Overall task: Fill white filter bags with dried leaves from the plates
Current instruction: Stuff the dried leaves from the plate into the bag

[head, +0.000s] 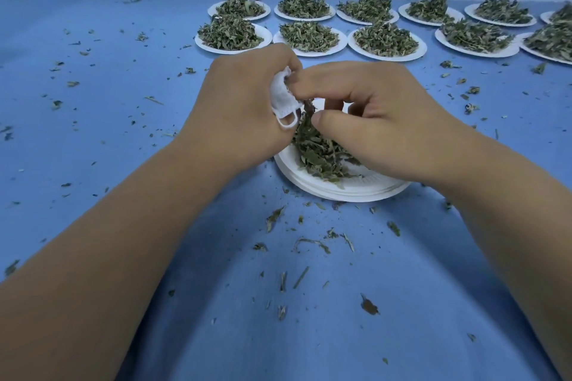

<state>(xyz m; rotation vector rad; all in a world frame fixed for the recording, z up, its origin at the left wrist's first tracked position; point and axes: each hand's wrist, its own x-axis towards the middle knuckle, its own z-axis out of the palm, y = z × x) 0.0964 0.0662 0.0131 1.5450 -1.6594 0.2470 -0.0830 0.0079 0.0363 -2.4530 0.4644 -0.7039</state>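
The left hand (247, 102) gripped a white filter bag (283, 96) just above the near stack of paper plates (356, 192), the bag's drawstring loop hanging. The right hand (371, 120) pinched dried leaves (309, 120) at the bag's mouth. More heaped plates (312, 52) stood beyond on the blue cloth (123, 102).

Hands: two, the left hand (247, 102) and the right hand (371, 120).
Filter bag (283, 96): one, in the left fingers.
Plates (387, 56) heaped with leaves (309, 35), beyond the fingers (325, 80): eleven.
Stack (349, 192) under the fingers: one; its plates cannot be counted.
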